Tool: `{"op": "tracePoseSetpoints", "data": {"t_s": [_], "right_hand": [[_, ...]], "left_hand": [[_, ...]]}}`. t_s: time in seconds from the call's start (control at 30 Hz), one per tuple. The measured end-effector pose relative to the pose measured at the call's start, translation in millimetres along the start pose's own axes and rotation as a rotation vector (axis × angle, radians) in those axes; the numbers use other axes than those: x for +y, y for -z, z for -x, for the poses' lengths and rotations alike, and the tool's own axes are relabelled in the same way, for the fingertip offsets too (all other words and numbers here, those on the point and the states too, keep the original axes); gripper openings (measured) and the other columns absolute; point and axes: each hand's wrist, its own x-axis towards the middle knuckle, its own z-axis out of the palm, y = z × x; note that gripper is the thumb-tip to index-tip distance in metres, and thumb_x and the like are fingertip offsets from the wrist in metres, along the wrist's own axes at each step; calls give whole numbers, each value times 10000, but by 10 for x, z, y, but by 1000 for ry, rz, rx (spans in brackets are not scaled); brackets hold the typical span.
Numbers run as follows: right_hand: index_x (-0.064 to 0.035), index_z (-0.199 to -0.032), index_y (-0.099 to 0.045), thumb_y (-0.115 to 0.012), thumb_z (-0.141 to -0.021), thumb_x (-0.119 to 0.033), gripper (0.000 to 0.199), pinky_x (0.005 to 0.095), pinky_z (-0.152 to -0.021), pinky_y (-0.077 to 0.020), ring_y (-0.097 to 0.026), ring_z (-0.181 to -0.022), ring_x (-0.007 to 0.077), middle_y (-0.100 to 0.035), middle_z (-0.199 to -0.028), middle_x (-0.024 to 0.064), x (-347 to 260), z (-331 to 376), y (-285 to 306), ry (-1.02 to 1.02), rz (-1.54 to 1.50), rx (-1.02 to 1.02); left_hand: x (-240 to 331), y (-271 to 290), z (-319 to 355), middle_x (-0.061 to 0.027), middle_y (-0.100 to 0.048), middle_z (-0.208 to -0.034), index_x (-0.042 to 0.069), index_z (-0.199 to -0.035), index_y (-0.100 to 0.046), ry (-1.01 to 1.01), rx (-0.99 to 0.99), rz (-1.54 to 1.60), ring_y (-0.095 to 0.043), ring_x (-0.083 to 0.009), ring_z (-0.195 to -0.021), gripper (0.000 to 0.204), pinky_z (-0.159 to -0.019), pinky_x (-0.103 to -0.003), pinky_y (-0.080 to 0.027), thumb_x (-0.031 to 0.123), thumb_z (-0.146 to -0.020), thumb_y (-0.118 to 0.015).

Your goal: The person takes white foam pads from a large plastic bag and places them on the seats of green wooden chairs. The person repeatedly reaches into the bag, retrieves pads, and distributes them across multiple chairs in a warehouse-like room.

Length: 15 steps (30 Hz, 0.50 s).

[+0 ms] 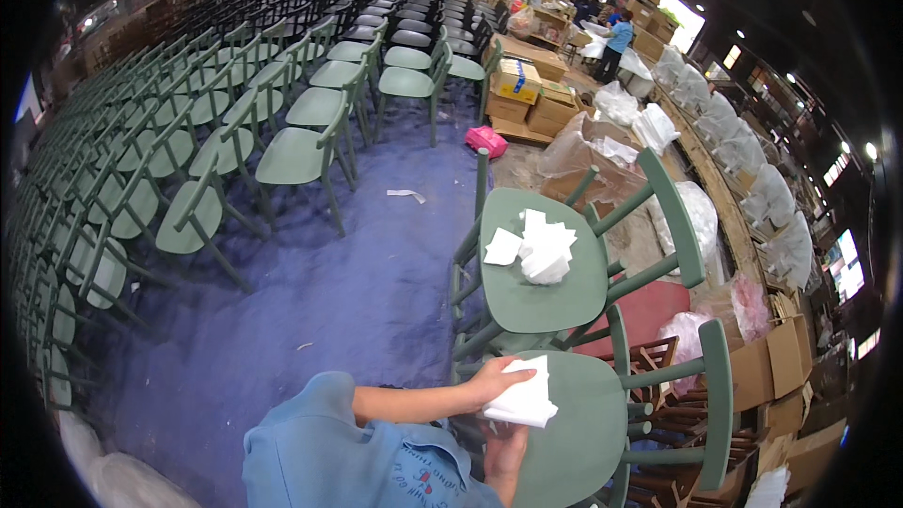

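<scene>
Both my hands hold a stack of white sheets (523, 400) over the edge of a green chair seat (578, 428). My left hand (491, 382) is closed on the stack's upper left corner, its thumb lying on top. Below it, my right hand (505, 449) closes on the stack's lower edge, its fingers partly hidden under the sheets. Whether the sheets are paper or thin foam, I cannot tell. Just beyond stands another green chair (536, 306), with a loose pile of similar white pieces (546, 249) on its seat.
Rows of green chairs (292, 155) stand on a blue floor covering (367, 292) to the left, dark chairs behind. A pink bundle (485, 141) and cardboard boxes (517, 81) lie ahead. Plastic-wrapped items (767, 193) line the right. A person in blue (618, 38) stands far off.
</scene>
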Motion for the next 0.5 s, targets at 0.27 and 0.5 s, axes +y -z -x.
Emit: {"op": "tracePoseSetpoints", "data": {"t_s": [0.27,0.5], "right_hand": [[-178,-1585,-438,-400,-1058,-622,690,556,-1044,-489,-533,-1385,303,-514,-1556,87,-21,5,196,79,-189,131],[-32,-1486,-512,-453,-1110,-462,574,487,-1152,-446,-541,-1351,319,-547,-1520,153,-39,112,427,84,-236,351]], "left_hand": [[-151,-207,-252,-39,-753,-985,38,-1182,-714,30,-125,-207,-697,-108,-865,398,-753,-294,-559,367,-973,-791],[-186,-79,-155,-49,-752,-1051,36,-1234,-714,104,-193,-271,-698,-116,-912,463,-781,-291,-558,411,-972,-779]]}}
